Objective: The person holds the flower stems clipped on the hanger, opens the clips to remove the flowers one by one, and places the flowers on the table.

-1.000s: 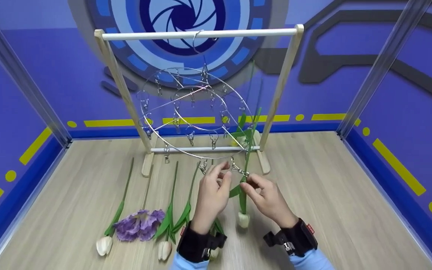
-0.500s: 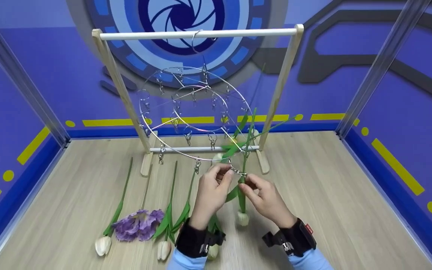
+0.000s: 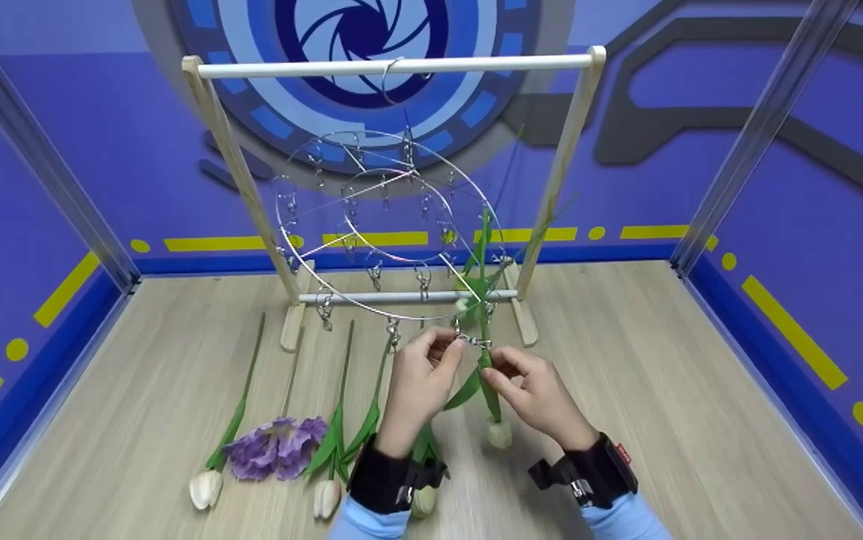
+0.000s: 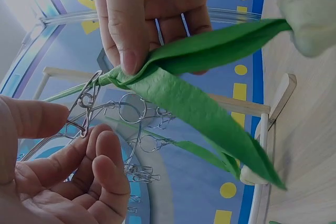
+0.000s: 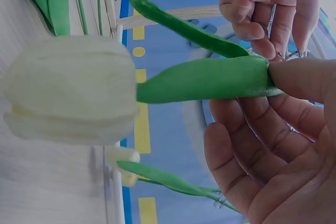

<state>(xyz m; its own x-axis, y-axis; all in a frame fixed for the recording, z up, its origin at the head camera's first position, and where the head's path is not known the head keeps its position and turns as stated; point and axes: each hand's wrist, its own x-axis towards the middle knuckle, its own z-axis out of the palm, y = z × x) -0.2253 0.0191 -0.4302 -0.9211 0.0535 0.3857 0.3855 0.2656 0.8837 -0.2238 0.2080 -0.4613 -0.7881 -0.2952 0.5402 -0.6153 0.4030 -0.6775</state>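
Note:
A white tulip (image 3: 499, 433) hangs head-down between my hands, its green stem rising past the wire ring of a round clip hanger (image 3: 379, 313). My right hand (image 3: 543, 397) pinches that stem between thumb and fingers where the leaves begin. With thumb and fingertips, my left hand (image 3: 422, 382) pinches the end of a small metal clip (image 4: 86, 100) linked to the hanger. The clip's other end is at the stem, just above the right thumb in the left wrist view. Behind, another white tulip (image 5: 157, 174) hangs from the hanger, blossom down.
The hanger hooks over the top rod (image 3: 289, 70) of a wooden rack, with several more clips around its rings. On the table (image 3: 671, 450) lie white tulips (image 3: 206, 490) and a purple flower (image 3: 277, 448), stems pointing toward the rack. Blue panels surround the table.
The held tulip's blossom has swung slightly right and its stem top left. The tulip hanging behind has swayed and turned. Both hands keep their grips nearly in place.

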